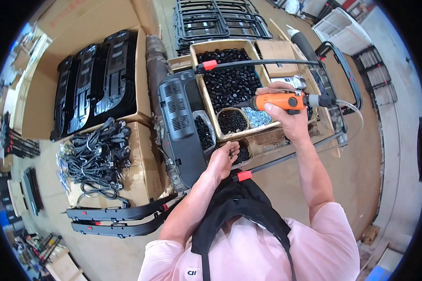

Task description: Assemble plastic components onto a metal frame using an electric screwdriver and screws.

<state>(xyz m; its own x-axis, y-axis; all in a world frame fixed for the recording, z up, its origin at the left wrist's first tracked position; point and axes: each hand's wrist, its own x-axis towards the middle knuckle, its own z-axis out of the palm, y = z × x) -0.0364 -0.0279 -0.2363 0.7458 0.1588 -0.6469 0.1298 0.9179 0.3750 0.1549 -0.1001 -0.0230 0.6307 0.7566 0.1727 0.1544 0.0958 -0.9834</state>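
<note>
Orange pneumatic screwdriver (277,101) at two o'clock in the view, the right hand (290,114) wrapped firmly around its body. Near the centre the left hand (223,158) is half curled, fingertips bunched; whether they pinch anything, I cannot tell. Small black parts (243,154) lie just at its three o'clock, black power cables (101,157) at the view's nine.

The orange power driver (277,100) has a smooth, plastic-looking housing; the vented panel (178,112) is matt plastic, the small black parts (232,77) glossy, the silvery fasteners (259,117) metallic, the carton (144,161) matt cardboard, the apron (237,189) black cloth
</note>
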